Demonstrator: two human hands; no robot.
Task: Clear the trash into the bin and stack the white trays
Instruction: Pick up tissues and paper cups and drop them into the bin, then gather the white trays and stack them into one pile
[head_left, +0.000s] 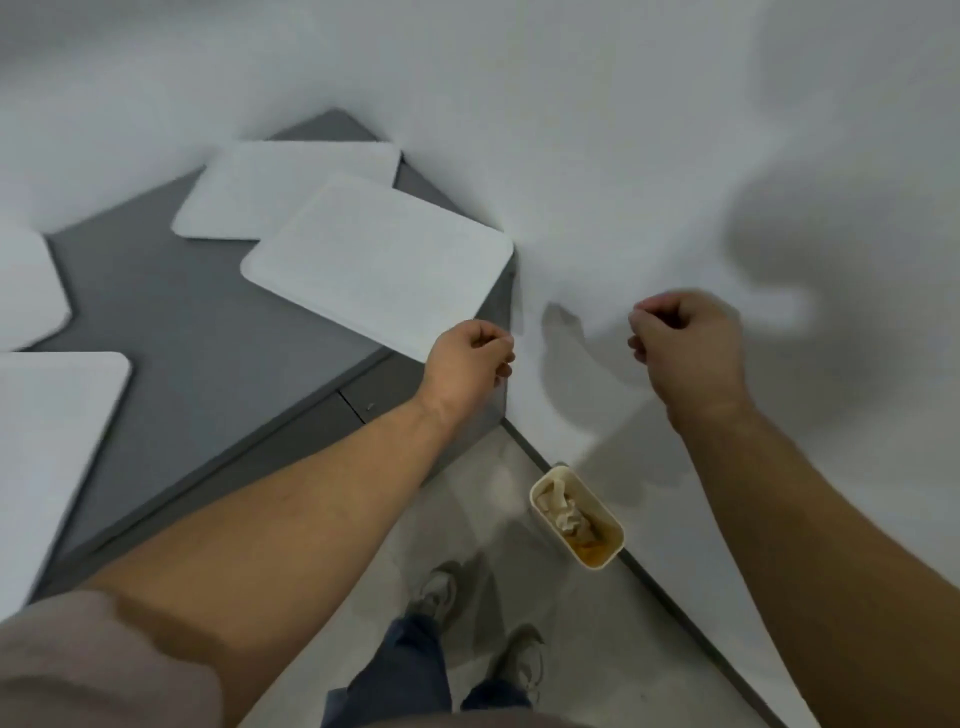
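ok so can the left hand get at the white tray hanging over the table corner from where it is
Probably yes. The left hand is loosely curled right at the near edge of the nearest white tray, which overhangs the grey table corner. Nothing lies between them or on top.

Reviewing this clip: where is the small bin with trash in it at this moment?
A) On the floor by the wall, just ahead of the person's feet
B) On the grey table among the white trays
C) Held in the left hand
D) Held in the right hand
A: the bin stands on the floor against the wall's base, apart from the left hand and the right hand, both curled and holding nothing visible.
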